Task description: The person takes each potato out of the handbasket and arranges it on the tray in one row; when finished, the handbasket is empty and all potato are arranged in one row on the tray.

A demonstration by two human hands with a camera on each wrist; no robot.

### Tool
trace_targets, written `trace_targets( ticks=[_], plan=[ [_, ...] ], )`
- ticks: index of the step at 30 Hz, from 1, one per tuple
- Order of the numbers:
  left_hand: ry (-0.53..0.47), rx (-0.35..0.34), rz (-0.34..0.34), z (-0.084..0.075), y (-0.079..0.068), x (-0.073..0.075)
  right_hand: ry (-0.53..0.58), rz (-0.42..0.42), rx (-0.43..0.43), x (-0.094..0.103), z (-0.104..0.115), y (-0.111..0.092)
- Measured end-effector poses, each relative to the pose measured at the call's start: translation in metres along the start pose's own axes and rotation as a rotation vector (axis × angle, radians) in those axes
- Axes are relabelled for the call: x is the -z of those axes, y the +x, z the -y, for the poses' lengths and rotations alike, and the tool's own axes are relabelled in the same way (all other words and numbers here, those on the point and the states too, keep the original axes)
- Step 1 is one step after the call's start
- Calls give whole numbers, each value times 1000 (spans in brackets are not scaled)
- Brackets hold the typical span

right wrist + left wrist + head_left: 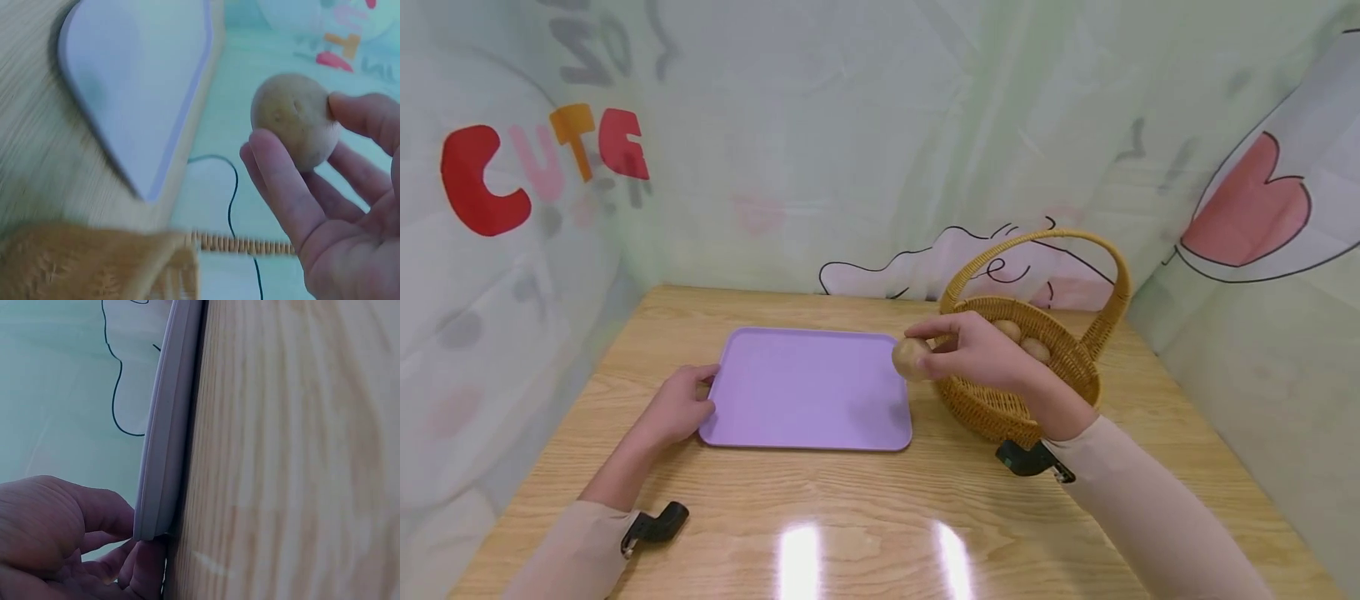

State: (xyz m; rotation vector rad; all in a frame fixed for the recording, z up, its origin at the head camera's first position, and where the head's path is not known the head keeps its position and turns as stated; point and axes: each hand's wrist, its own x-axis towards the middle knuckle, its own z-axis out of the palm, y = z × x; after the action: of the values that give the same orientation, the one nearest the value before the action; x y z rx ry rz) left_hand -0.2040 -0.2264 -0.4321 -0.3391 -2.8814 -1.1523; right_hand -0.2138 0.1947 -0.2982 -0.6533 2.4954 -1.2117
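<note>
Between the thumb and fingertips of my right hand point(981, 354) is a round, pale brown potato point(294, 119), held in the air by the right edge of a purple tray point(808, 387). The tray lies flat on the table. At its left edge, my left hand point(677, 407) grips the rim, with fingers on top and under it in the left wrist view point(94, 534). A woven basket point(1000, 421) with a tall handle stands to the right of the tray, partly behind my right hand and forearm. Inside it two more potatoes point(1036, 349) show; the rest of its inside is partly hidden.
The wooden table point(850, 500) is bordered by pale printed cloth point(820, 150) at the back and both sides. A black wrist camera point(658, 523) sits on the left sleeve, and another wrist camera point(1026, 458) on the right sleeve hangs near the basket's front.
</note>
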Motion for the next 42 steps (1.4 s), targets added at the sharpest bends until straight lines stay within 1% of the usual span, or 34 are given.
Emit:
trace_targets(
  ticks=[3,5,7,11,14,17,22,30,34,39,42],
  plan=[
    [-13,3,0,1,0,2,81,0,5,-10,3,13],
    [-31,10,1,3,0,2,110,6,16,-16,3,22],
    [-56,22,4,4,1,2,120,15,27,-22,3,31],
    [-101,20,16,7,4,0,131,28,31,-34,3,47],
    [-113,14,25,8,5,-1,158,18,29,-43,1,58],
    [-122,20,28,9,5,-1,195,-10,22,-51,0,68],
    [-106,45,20,10,3,0,230,-39,7,-64,1,86],
    [-97,33,5,10,2,1,257,-78,-12,-80,6,113],
    [-84,40,-10,11,2,1,278,-88,-25,-93,8,128],
    [-105,41,-6,12,3,0,319,-95,-26,-108,7,143],
    [-114,57,-7,13,3,0,332,-104,-29,-117,6,151]
  ],
)
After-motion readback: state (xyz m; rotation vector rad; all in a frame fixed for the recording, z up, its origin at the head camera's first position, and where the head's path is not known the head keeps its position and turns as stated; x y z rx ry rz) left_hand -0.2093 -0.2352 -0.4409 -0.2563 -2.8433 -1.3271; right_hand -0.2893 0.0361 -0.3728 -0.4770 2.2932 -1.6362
